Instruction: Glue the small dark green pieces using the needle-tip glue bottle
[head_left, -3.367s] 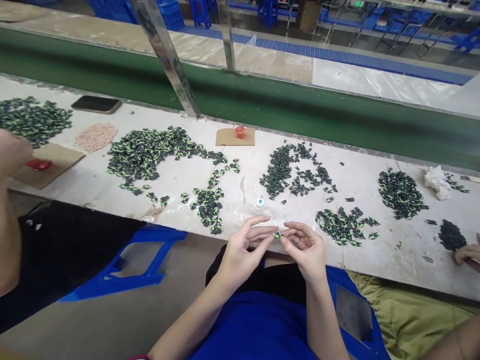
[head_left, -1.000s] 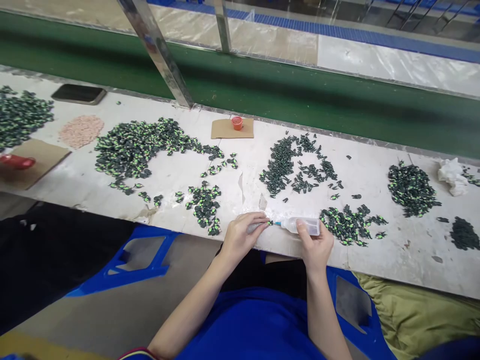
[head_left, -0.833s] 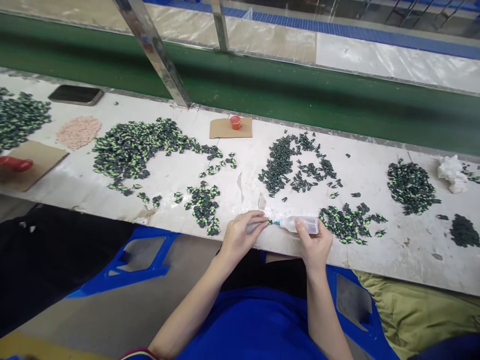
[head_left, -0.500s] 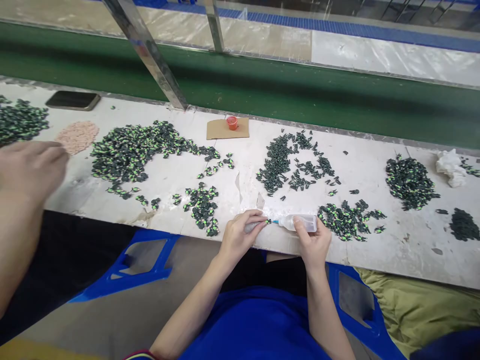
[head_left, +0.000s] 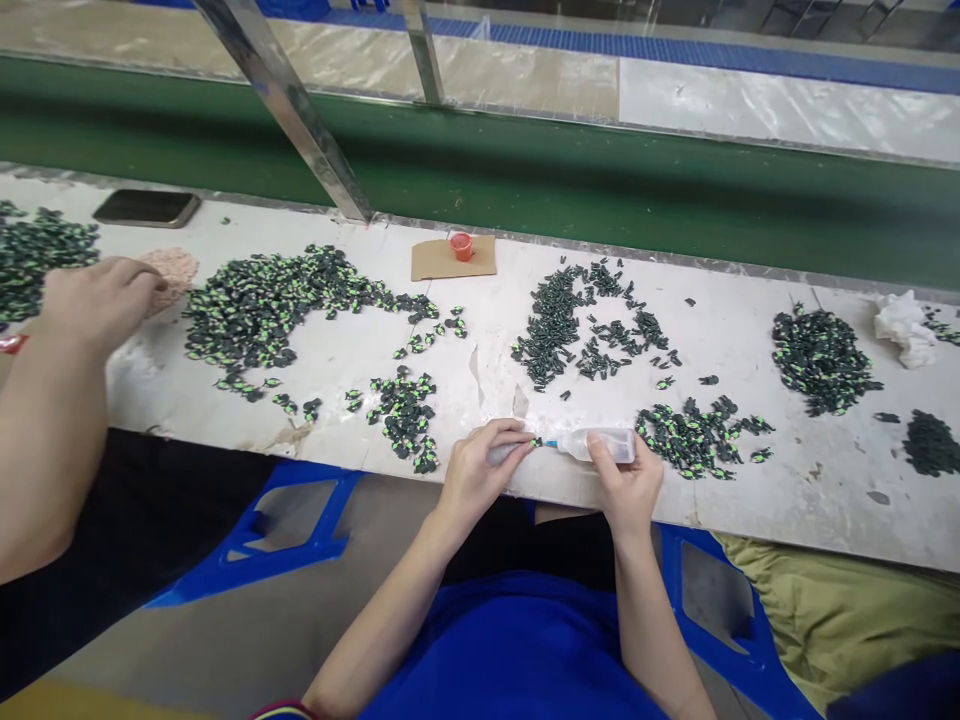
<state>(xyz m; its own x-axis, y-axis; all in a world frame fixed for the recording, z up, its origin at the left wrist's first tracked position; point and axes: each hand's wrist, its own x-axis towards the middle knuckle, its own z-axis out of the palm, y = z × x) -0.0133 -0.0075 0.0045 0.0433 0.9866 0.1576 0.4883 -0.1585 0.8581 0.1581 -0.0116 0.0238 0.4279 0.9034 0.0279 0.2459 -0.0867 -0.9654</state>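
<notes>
One tiny piece (head_left: pixel 537 441) in the left hand (head_left: pixel 480 468), bottle (head_left: pixel 574 443) in the right hand (head_left: pixel 630 485), dark piles (head_left: pixel 694 440) either side

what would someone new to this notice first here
Probably the clear bottle in the right hand near the table's front edge, its blue tip pointing at a small piece pinched in the left hand. Next, perhaps the large heap of black and bright green pieces to the left, and the red cup on cardboard at the back. At far left, another person's hand is by a pink pile.
</notes>
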